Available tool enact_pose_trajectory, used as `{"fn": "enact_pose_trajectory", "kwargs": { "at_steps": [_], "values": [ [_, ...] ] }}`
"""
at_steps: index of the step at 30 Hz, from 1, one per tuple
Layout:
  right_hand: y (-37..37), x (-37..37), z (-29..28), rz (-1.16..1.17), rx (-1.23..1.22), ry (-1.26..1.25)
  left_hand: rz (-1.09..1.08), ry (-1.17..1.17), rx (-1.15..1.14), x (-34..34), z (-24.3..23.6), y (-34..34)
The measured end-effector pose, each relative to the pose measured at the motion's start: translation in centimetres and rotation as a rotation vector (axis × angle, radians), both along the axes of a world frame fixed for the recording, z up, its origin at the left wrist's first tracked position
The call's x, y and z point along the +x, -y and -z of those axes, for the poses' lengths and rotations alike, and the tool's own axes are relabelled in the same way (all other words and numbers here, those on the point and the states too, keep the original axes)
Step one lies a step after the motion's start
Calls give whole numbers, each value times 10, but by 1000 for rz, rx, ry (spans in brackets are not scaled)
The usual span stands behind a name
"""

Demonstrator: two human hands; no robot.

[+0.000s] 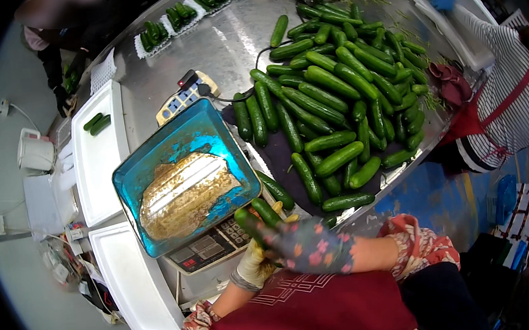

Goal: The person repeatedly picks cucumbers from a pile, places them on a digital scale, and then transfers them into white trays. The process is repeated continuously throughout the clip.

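Close in front of my apron, both hands are together around two green cucumbers that point up and away from me. My left hand [255,266], in a pale yellowish glove, is closed around their lower part from below. Over it lies my right hand [314,246] in a grey flowered glove, its blurred fingers closed on the nearer cucumber [250,225]. The other cucumber [266,212] sticks out just beyond it. Just past my hands stands a scale [208,250] with a keypad. On it rests a worn blue metal pan [215,128] with no cucumbers in it.
A large heap of cucumbers [333,82] covers the right of the steel table [142,81]. White trays [105,180] line the left edge, one with two cucumbers. A power strip [188,96] lies behind the pan. Packed cucumbers [180,14] sit farther back. Co-workers stand at far left and right.
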State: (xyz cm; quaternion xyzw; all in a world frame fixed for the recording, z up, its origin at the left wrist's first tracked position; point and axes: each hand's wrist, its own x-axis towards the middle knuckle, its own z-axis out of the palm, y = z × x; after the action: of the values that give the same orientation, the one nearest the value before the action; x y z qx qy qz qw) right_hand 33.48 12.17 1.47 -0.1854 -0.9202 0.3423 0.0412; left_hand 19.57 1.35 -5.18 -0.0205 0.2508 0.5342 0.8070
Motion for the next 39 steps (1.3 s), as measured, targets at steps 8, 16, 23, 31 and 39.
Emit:
{"fn": "enact_pose_trajectory", "kwargs": {
  "at_steps": [8, 16, 23, 31, 39],
  "values": [
    [-46, 55, 38, 267, 174, -172, -24, 52, 237, 5, 6, -4],
    [-53, 60, 67, 399, -157, 35, -193, 71, 514, -32, 13, 2],
    [-50, -8, 93, 316, -45, 295, -222, -150, 367, -35, -1, 15],
    [-57, -20, 102, 296, 294, 421, -161, -26, 287, -35, 6, 31],
    [-82, 30, 131, 563, -1337, -407, -182, 38, 305, -34, 9, 40]
  ]
}}
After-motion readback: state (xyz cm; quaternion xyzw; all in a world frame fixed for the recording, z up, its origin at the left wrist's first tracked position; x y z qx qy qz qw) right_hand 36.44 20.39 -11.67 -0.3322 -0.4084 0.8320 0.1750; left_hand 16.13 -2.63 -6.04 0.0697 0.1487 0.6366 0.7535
